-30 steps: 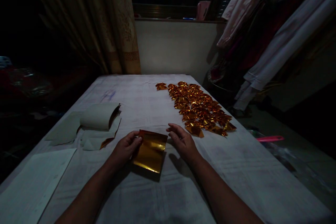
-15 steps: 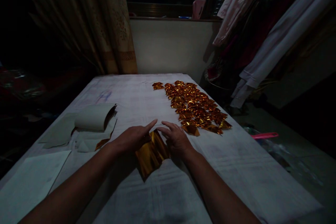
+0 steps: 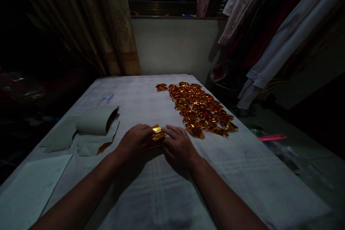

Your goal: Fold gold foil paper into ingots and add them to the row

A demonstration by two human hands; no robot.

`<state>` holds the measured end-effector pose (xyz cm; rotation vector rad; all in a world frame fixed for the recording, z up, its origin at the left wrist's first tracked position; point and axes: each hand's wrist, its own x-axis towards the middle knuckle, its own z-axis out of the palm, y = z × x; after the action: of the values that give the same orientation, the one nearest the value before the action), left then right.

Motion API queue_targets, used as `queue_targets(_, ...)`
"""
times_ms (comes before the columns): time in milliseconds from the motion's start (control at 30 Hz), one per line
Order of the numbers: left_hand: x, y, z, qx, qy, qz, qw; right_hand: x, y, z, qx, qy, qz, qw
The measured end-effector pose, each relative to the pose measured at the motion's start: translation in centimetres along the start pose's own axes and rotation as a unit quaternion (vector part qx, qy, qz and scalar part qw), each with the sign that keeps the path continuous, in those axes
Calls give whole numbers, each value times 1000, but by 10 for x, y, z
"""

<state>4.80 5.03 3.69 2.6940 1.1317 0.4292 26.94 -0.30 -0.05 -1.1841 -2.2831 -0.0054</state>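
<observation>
A small sheet of gold foil paper (image 3: 157,132) lies folded on the white cloth-covered table (image 3: 151,194), mostly hidden under my hands. My left hand (image 3: 134,140) pinches its left side with curled fingers. My right hand (image 3: 178,145) presses on its right side, fingers bent over it. Just beyond my right hand, a spread of several folded gold foil pieces (image 3: 199,109) runs toward the table's far right.
A stack of pale sheets with one curled up (image 3: 93,127) lies at the left, and a white sheet (image 3: 29,190) at the near left corner. Curtains (image 3: 88,25) hang behind; clothes (image 3: 269,32) hang at the right. A pink-handled item (image 3: 271,137) lies on the floor.
The gold sheet lay open and flat between my hands; both hands have closed in and folded it into a much smaller piece. The view shifted slightly.
</observation>
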Motion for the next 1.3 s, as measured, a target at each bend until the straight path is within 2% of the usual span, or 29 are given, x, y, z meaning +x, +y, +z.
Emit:
queue_targets(100,-30,7,-1,-85,-5,-64,994,-1,-7,-1,35,-20,-24,999)
queue_targets(133,-40,8,0,-99,-7,-68,993,-1,-8,0,45,-28,-30,998)
queue_targets(200,-57,10,4,-105,-7,-46,993,-2,-12,3,57,-50,-37,996)
queue_targets(367,-79,9,28,-21,91,1,996,-4,-17,7,58,-89,-21,994)
queue_targets(500,-77,11,35,-5,137,2,991,-10,-8,9,82,-72,14,994)
queue_targets(667,-72,12,27,-31,119,-50,991,-13,3,14,111,-42,65,991)
queue_targets(933,-61,4,33,-33,118,-158,980,-7,-9,19,65,-15,182,981)
queue_targets(1067,-58,7,33,-14,112,-165,980,-3,-14,18,33,-22,228,973)
queue_targets(1200,-59,9,36,8,109,-172,979,1,-19,18,19,-37,241,970)
queue_targets(1300,-61,9,40,27,139,-169,975,3,-21,17,4,-47,248,968)
